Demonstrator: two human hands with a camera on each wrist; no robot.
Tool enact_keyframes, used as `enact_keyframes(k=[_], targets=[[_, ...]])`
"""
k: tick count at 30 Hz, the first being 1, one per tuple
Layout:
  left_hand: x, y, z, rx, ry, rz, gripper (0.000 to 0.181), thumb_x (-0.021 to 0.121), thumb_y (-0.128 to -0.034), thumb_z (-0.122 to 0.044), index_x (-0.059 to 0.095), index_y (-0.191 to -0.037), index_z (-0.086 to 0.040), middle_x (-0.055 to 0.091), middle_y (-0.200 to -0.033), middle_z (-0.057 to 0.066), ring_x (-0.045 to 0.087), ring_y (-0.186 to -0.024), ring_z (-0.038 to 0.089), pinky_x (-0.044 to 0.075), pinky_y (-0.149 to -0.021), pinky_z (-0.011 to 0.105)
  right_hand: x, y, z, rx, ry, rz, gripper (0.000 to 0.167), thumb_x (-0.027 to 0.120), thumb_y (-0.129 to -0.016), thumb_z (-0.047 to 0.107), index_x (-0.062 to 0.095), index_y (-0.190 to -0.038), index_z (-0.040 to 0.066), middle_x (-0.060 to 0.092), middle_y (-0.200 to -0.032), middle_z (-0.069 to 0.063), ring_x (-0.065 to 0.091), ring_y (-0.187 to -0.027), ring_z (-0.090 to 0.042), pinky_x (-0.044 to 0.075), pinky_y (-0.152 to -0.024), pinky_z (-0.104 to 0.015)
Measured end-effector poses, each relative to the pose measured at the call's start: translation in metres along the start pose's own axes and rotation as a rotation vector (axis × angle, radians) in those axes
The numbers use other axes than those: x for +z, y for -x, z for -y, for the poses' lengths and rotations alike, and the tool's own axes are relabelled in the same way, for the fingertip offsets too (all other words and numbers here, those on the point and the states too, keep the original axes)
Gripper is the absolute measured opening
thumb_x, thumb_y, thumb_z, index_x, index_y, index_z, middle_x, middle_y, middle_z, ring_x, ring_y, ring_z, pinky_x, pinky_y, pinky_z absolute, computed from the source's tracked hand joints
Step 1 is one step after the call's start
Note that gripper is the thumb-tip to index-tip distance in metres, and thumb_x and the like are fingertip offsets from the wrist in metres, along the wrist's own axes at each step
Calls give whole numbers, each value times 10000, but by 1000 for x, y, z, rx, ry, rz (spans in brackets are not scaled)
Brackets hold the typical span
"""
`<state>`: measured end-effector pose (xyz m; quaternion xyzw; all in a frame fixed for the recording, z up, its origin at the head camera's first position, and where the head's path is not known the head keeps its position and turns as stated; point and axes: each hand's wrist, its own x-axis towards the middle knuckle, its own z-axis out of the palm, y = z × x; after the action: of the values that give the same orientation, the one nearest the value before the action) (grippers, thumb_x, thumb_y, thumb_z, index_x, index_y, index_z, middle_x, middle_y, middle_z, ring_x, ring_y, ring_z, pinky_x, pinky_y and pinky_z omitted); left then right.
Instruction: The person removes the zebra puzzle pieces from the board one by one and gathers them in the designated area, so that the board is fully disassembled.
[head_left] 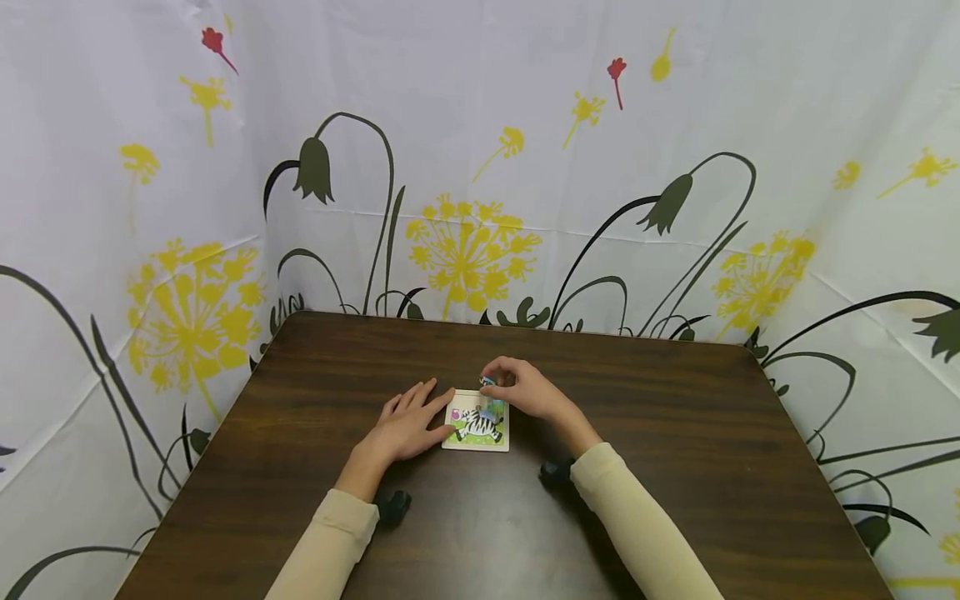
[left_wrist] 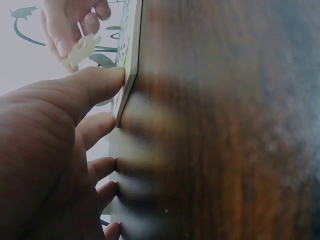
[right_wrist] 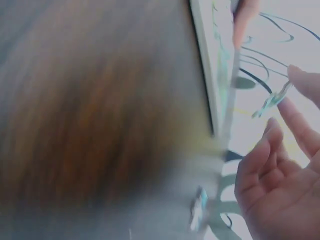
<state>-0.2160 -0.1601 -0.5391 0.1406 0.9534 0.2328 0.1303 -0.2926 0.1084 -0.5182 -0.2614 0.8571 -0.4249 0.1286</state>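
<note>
A small square zebra jigsaw puzzle (head_left: 480,444) with a pale frame lies flat on the table. My left hand (head_left: 405,432) rests at its left side, fingers spread over the tabletop; the thumb (left_wrist: 102,80) touches the frame's edge. Above the puzzle's upper right part, my right hand (head_left: 531,392) pinches a puzzle piece (right_wrist: 272,101) between thumb and fingertip. From the left wrist the piece's plain pale back (left_wrist: 82,49) shows, held apart from the board. Its printed picture is too small to make out.
Another small coloured piece (right_wrist: 198,209) lies on the table beyond the board in the right wrist view, blurred. The dark wooden table (head_left: 637,517) reaches back to a white curtain (head_left: 480,100) printed with flowers. Dark wrist devices (head_left: 393,507) sit by both cuffs.
</note>
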Motion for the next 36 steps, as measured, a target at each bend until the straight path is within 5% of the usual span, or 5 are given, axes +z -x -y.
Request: enact_keyframes(k=[6,15,18,22,36], targets=[[5,-3,3,-11,3,7,770,638,-1041,-515,346,-1709,-269,159,-1816,146,124,-1679,420,94,-1300,718,-23,26,-8,26,1,-99,369,760,-1023,269,706,-1338,85,643,-1313,-124,597,-851,-204,514,-737,-309],[6,-1,3,7,27,-9,765,649,-1037,-506,363,-1703,-264,173,-1813,143,127,-1680,415,83,-1301,716,-55,72,-27,69,11,-123,372,750,-1034,247,699,-1353,63,726,-1337,-124,716,-1017,-225,575,-880,-375],[6,0,3,15,38,-4,760,650,-1034,-509,365,-1701,-281,167,-1814,142,119,-1680,416,75,-1300,715,-62,83,-38,86,36,-154,363,767,-1022,251,713,-1333,71,732,-1297,-125,683,-931,-206,561,-831,-373],[6,7,1,24,40,-6,755,649,-1028,-533,381,-1694,-300,179,-1806,165,129,-1669,440,80,-1288,727,-67,90,-49,127,82,-163,333,777,-1012,246,720,-1292,75,717,-1232,-140,628,-875,-202,528,-771,-358],[-7,9,-5,38,56,-6,747,621,-1028,-594,396,-1686,-321,188,-1795,194,137,-1652,476,71,-1278,746,-77,80,-56,183,174,-112,374,813,-970,223,715,-1283,45,687,-1233,-198,653,-1122,-351,551,-961,-555]])
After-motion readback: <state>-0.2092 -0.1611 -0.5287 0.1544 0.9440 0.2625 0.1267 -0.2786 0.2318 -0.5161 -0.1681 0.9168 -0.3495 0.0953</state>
